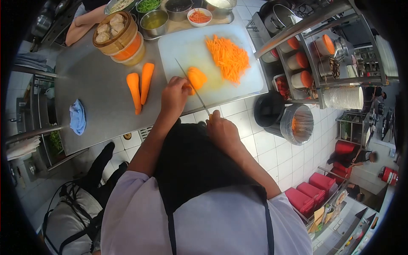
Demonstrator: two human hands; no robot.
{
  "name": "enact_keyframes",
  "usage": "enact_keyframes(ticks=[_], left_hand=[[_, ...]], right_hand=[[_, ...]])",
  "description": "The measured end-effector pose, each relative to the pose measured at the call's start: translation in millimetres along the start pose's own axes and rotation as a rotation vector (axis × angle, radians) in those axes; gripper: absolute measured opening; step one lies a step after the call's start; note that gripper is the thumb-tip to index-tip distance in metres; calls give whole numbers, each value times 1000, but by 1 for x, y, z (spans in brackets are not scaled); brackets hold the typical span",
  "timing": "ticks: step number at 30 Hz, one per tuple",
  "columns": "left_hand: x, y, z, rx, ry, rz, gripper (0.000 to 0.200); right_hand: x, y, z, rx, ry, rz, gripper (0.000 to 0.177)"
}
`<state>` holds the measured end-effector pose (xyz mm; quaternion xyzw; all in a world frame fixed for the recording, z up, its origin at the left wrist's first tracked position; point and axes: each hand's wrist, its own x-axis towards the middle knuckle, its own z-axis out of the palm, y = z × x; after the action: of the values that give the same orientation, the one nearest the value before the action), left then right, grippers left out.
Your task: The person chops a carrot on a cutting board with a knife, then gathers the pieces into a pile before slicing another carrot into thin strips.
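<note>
Head view: I see the left hand [174,95] clamped on the carrot piece [197,77] on the cutting board [182,46]. The right hand [222,129] is closed round the knife [202,102]. I judge the carrot stiff, slick and apt to roll, so I'd pin its uncut end.

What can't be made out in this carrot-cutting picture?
Head view:
1. Handle of the knife: hidden in the right hand.
2. One end of the carrot piece: covered by the left hand.
3. Top of the steel bowl: cut off by the upper edge.
4. Body behind the co-worker's arm: out of frame.
</note>
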<state>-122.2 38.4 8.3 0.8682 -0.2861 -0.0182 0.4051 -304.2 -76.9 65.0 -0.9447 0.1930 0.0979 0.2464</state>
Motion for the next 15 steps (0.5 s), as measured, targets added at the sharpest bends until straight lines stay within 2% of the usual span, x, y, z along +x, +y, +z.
enact_keyframes(ticks=[9,12,15], left_hand=[[-2,2,-1,-32,14,-9,26],[0,2,0,-92,-24,-66,32],[4,3,-5,72,-128,7,36]], right_hand=[[71,4,38,-89,62,-74,27],[72,2,40,-111,60,-32,24],[70,0,38,-104,78,-42,23]])
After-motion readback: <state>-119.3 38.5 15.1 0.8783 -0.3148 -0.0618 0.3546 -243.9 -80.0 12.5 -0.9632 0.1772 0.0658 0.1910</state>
